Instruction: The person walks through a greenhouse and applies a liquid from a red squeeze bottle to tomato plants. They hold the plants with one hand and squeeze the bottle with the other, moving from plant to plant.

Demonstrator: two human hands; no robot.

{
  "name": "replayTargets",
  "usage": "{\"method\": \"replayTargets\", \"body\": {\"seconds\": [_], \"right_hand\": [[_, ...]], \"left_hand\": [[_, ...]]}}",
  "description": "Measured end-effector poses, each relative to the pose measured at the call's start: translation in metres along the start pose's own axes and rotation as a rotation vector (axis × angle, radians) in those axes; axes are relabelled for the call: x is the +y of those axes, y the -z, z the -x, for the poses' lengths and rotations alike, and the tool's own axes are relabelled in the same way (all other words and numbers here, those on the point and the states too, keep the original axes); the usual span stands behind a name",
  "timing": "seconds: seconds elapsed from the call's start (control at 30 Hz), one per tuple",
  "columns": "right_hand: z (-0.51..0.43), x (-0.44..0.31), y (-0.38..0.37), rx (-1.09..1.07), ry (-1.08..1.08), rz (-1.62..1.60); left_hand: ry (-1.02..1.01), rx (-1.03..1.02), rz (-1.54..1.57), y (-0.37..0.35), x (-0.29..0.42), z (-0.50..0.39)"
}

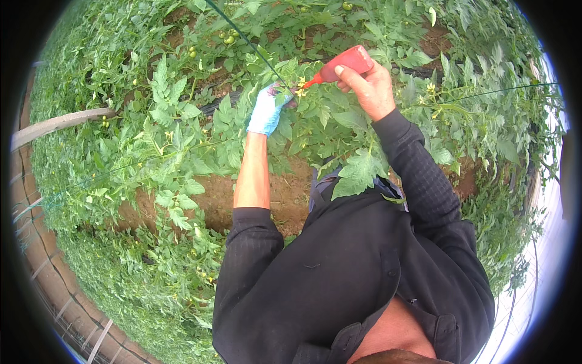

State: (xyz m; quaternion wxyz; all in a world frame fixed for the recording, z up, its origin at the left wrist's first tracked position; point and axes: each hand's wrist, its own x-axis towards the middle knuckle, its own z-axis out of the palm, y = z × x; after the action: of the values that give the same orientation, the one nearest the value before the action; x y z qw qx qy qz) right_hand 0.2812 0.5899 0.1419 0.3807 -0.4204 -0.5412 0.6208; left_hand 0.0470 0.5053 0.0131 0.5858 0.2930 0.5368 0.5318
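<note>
In my bare right hand is a red plastic squeeze bottle, tilted so that its narrow nozzle points down to the left. The nozzle tip is at a cluster of yellow tomato flowers; whether it touches them I cannot tell. My left hand wears a light blue glove with dark stains about the fingers. It is at the stem just left of the flowers, its fingertips partly hidden by leaves. What exactly those fingers grip does not show. A dark green string runs down to the same spot.
Dense tomato plants surround me, with green tomatoes at the top. Another green string runs right. A curved pole juts in at left. Bare soil lies between the rows, and pale sheeting stands at right.
</note>
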Motion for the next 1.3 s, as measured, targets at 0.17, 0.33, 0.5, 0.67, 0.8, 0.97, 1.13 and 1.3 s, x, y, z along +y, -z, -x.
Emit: {"method": "replayTargets", "body": {"seconds": [0.17,0.33,0.5,0.67,0.8,0.97,1.13,1.3], "right_hand": [[0.004,0.001,0.001,-0.002,-0.018,-0.064],[0.003,0.005,0.001,0.028,0.046,0.014],[0.008,0.015,0.004,0.024,0.073,0.11],[0.009,0.018,0.004,0.042,0.081,0.107],[0.007,0.021,-0.002,0.049,0.146,0.113],[0.005,0.025,-0.001,0.065,0.146,0.189],[0.007,0.024,0.002,0.058,0.116,0.087],[0.008,0.022,-0.003,0.047,0.133,0.084]], "left_hand": [[0.008,-0.011,-0.008,0.003,0.0,0.0],[-0.038,0.039,0.053,0.003,0.0,0.004],[-0.048,0.082,0.049,-0.002,0.004,0.008],[-0.027,0.13,0.1,-0.007,0.009,0.01],[-0.042,0.109,0.087,-0.01,0.01,0.011],[-0.048,0.116,0.059,-0.008,0.012,0.01],[-0.045,0.132,0.082,-0.005,0.008,0.009],[-0.03,0.123,0.088,-0.005,0.008,0.007]]}}
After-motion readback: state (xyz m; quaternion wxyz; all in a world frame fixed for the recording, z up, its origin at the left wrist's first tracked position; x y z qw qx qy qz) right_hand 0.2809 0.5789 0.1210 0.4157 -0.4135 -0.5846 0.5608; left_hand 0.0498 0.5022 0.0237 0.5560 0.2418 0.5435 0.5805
